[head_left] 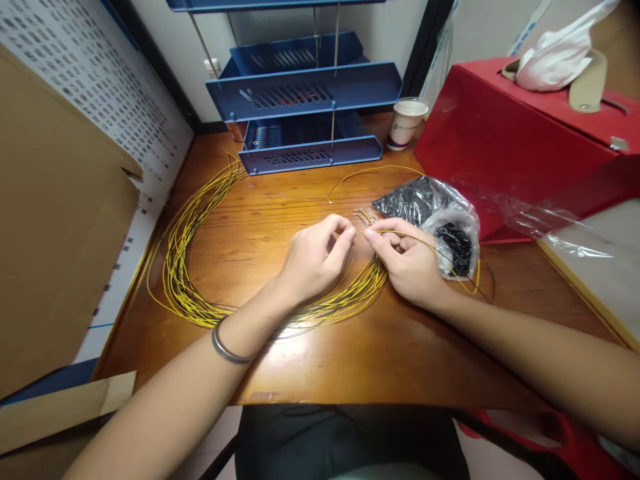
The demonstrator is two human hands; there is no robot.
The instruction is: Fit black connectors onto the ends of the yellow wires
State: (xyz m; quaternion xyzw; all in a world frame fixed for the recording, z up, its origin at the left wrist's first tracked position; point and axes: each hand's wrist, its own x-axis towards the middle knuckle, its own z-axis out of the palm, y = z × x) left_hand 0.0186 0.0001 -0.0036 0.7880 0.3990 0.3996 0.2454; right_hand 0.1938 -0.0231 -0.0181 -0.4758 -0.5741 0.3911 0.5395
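My left hand (317, 257) is closed in a pinch over the middle of the table, with a thin yellow wire trailing down from its fingertips. Close by on the right, my right hand (407, 260) pinches a yellow wire (415, 236) near its tip; the wire runs back over the hand to the right. The two sets of fingertips are a small gap apart. Beneath and around them lies a large loose coil of yellow and black wires (175, 267), its bunched ends (365, 215) showing just above my right fingers. Whatever sits at the tips is too small to make out.
A clear plastic bag of small black parts (455, 243) lies beside my right hand. Behind stand a blue tray rack (305, 90), a paper cup (407, 123) and a red box (480, 133). Cardboard (60, 220) leans at left. A single yellow wire (370, 169) arches across the table.
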